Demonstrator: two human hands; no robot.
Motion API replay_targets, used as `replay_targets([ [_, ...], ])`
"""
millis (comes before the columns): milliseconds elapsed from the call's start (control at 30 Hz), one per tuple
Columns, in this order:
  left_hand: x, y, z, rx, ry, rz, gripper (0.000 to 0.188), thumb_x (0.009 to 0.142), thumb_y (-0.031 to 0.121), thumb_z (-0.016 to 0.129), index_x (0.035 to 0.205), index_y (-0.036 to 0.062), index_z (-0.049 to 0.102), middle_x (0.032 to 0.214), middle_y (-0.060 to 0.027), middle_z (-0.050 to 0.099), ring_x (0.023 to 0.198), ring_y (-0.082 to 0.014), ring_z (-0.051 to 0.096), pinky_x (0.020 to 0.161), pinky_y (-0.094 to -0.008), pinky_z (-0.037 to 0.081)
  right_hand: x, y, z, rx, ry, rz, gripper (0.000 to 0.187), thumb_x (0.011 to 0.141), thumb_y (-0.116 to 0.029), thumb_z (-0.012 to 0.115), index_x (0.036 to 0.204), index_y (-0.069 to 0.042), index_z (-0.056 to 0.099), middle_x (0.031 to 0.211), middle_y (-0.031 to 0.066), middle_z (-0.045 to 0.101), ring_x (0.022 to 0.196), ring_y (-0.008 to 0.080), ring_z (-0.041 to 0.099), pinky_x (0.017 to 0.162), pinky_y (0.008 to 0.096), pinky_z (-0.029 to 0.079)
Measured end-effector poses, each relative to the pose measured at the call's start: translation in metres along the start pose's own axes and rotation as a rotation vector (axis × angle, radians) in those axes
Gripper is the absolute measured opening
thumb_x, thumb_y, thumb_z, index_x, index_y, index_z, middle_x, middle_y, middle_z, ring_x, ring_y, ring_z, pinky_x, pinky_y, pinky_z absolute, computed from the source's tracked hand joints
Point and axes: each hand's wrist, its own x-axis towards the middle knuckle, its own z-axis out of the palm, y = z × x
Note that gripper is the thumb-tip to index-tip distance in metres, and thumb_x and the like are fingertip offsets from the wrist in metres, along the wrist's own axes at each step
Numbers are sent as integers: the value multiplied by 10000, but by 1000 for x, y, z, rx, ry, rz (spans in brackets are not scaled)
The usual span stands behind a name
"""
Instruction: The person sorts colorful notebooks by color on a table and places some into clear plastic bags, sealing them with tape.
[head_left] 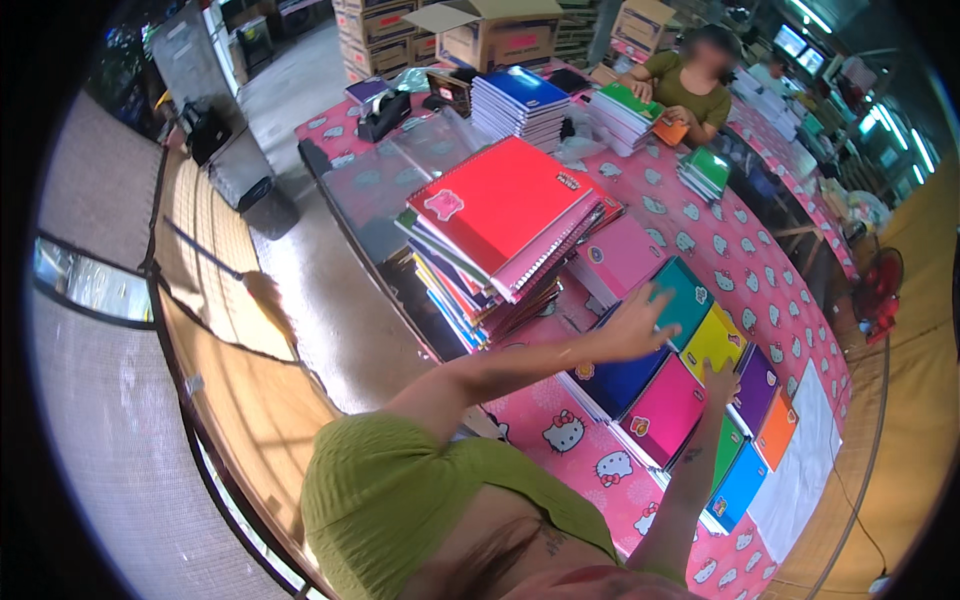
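My left hand (640, 325), fingers spread, reaches over the teal notebook (688, 290) beside the navy notebook (625, 380). Lower and to the right, my right hand (719, 380) lies with fingers apart at the near edge of the yellow notebook (714, 338), close to the purple notebook (757, 385). Around them are stacks topped by a magenta notebook (663, 410), a green notebook (728, 448), a blue notebook (740, 487) and an orange notebook (777, 430). A light pink notebook (618, 258) lies just beyond my left hand.
A tall notebook pile with a red spiral notebook (510, 205) on top stands left of my hands. Farther back are a blue-topped stack (518, 100), a tape dispenser (384, 116) and cartons (497, 35). Across the pink patterned table (570, 430), a co-worker (690, 85) handles notebooks.
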Motion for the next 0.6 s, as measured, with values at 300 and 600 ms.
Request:
replay_targets([
  [300, 92, -128, 94, 124, 174, -614, 386, 746, 222, 716, 989, -55, 602, 995, -249, 606, 916, -409, 627, 788, -474, 527, 50, 41, -29, 892, -86, -74, 603, 763, -130, 738, 1307, -6, 507, 1155, 174, 627, 1050, 252, 616, 903, 357, 489],
  [600, 221, 98, -100, -150, 1039, 253, 301, 735, 33, 572, 1034, 9, 603, 966, -221, 555, 958, -434, 535, 790, -526, 413, -50, -88, -215, 1874, 184, -273, 548, 897, 56, 484, 1434, -19, 405, 1417, 151, 447, 1249, 268, 504, 990, 389, 464],
])
